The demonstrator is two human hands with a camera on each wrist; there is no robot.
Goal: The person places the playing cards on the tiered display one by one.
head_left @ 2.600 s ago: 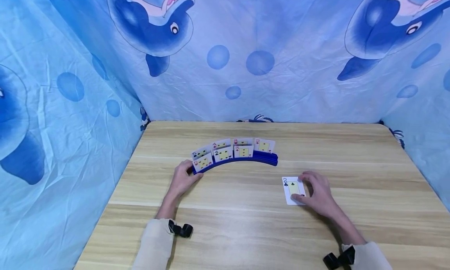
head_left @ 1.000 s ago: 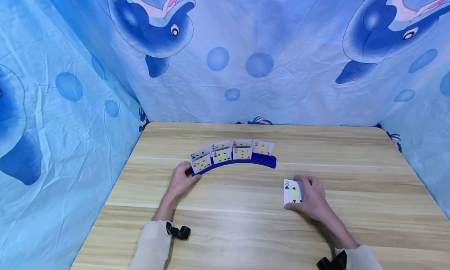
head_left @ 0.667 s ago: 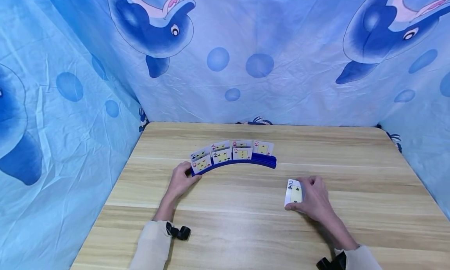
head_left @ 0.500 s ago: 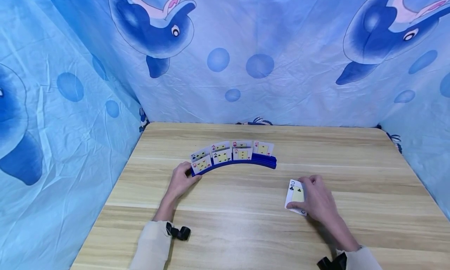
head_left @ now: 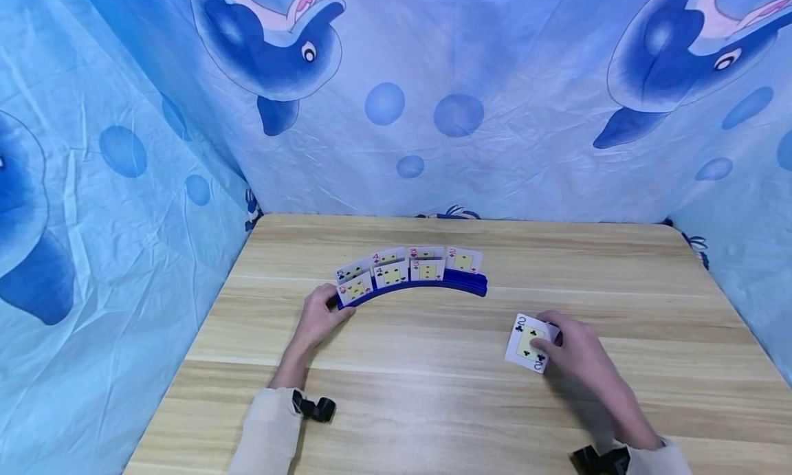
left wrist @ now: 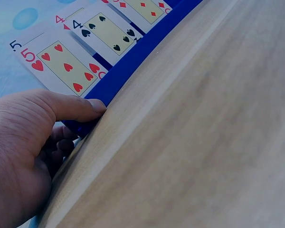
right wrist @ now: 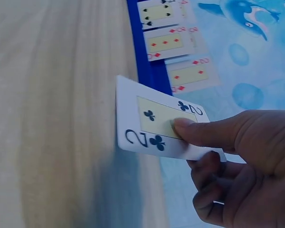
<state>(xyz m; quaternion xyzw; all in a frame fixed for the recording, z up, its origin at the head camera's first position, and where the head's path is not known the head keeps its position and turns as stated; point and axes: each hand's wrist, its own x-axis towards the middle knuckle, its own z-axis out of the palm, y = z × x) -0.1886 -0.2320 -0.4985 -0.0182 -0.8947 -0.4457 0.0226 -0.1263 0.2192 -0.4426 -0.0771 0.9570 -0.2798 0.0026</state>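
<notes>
My left hand (head_left: pixel 320 315) grips the left end of a curved blue card holder (head_left: pixel 465 282), thumb in front and fingers behind. Two rows of playing cards stand in it. The front row has the five of hearts (left wrist: pixel 66 69), the four of spades (left wrist: pixel 107 33) and a three of diamonds (head_left: pixel 427 270). Behind them are partly covered cards, with the two of diamonds (head_left: pixel 464 260) at the right end. My right hand (head_left: pixel 578 348) pinches a two of clubs (right wrist: pixel 147 118), thumb on its face and fingers underneath. The card is tilted, right of the holder and nearer to me.
The wooden table (head_left: pixel 408 392) carries the holder near its middle. Blue cloth (head_left: pixel 433 179) printed with dolphins hangs behind the table and at both sides. In the front row, the holder's right end has a bare slot in front of the two of diamonds.
My right hand has shifted its hold on the two of clubs, from its edges to thumb on the face. The card has turned and moved slightly right. My left hand stays put.
</notes>
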